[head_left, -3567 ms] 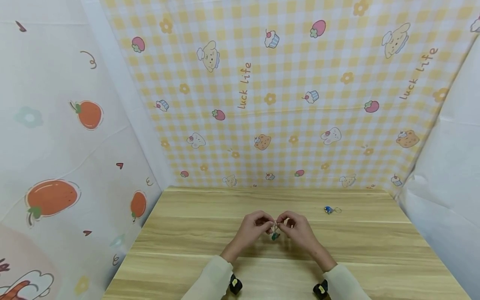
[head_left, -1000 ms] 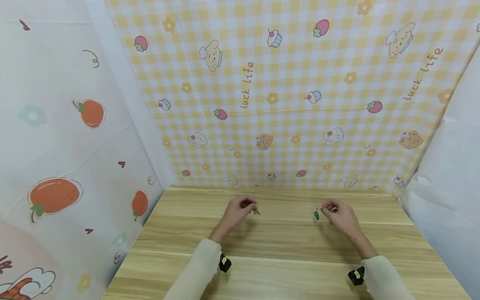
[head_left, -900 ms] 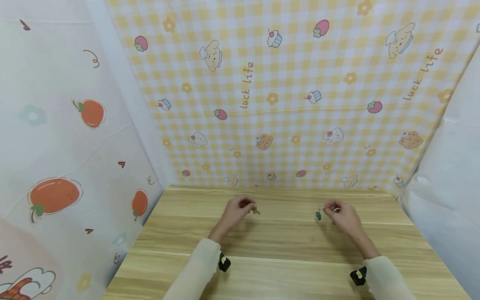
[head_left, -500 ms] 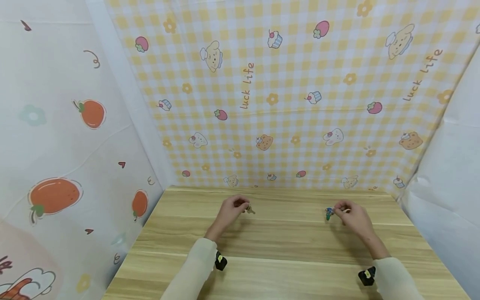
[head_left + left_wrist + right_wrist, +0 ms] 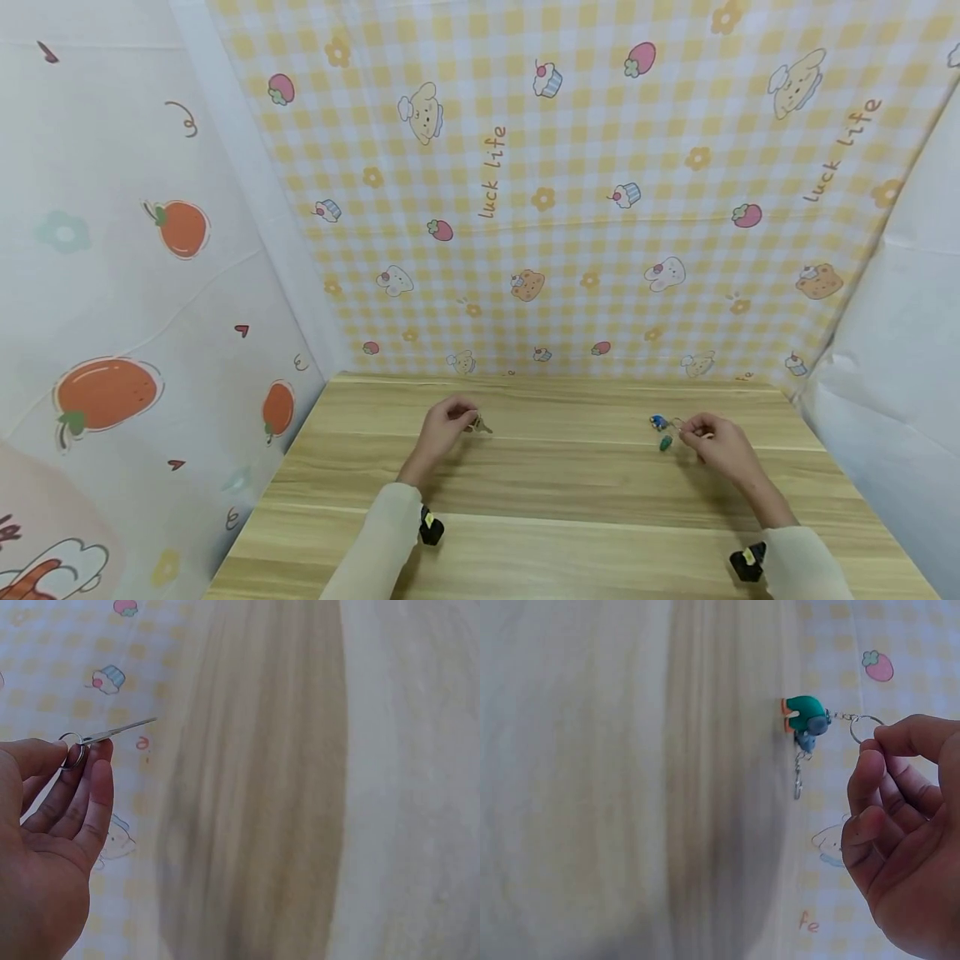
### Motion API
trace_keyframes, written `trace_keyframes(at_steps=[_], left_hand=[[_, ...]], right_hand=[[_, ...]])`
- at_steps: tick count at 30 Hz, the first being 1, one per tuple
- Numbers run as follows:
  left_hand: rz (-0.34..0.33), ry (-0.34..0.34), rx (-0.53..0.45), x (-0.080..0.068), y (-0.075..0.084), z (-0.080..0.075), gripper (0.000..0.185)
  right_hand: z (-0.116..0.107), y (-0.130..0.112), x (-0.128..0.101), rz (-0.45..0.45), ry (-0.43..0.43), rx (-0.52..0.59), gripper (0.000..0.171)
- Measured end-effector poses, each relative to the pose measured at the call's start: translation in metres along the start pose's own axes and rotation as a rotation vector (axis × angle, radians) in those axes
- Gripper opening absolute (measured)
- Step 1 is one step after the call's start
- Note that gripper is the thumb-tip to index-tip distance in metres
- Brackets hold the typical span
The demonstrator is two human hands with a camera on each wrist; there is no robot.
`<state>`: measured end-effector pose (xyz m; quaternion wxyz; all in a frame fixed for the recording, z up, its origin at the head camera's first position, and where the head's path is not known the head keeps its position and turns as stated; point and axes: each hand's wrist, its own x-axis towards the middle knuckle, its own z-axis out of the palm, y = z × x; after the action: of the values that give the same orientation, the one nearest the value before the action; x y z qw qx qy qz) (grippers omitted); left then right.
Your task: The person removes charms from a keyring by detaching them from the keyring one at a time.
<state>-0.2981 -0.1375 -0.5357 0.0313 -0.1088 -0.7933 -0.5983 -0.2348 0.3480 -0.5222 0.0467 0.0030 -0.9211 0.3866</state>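
Here the left hand (image 5: 442, 421) pinches a small split ring (image 5: 70, 742) between thumb and forefinger, fingers curled round it, just above the desk (image 5: 570, 500) toward the back left. A slim metal key (image 5: 120, 730) hangs on that ring; in the left wrist view its long axis runs from the ring toward about 2 o'clock, tip pointing away from the fingers. In the head view it shows as a tiny sliver at 3 o'clock of the hand.

Well apart, toward the back right of the desk, the right hand (image 5: 716, 442) is closed on another ring (image 5: 865, 729), thumb and forefinger pinching it. From that ring a short chain leads to a green charm (image 5: 804, 715), which lies at 9 o'clock of the fingers in the right wrist view, its long axis roughly level with the ring. A thin chain (image 5: 799, 776) hangs from the charm toward 6 o'clock. In the head view a small blue charm (image 5: 657, 422) sits just beside the green one, at 12 o'clock of it; whether they touch cannot be told.
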Motion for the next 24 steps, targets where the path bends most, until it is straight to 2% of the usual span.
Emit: trace_keyframes(at_steps=[13,24], left_hand=[[-0.101,0.077,0.025,-0.009,-0.022,-0.018,0.011],[-0.121,0.118,0.164,-0.009,-0.033,-0.03,0.007]], right_hand=[[-0.009,0.019,-0.005,0.088,-0.023,-0.054,0.022],[-0.016,0.031,-0.008,0.194,-0.072,-0.049,0.027]])
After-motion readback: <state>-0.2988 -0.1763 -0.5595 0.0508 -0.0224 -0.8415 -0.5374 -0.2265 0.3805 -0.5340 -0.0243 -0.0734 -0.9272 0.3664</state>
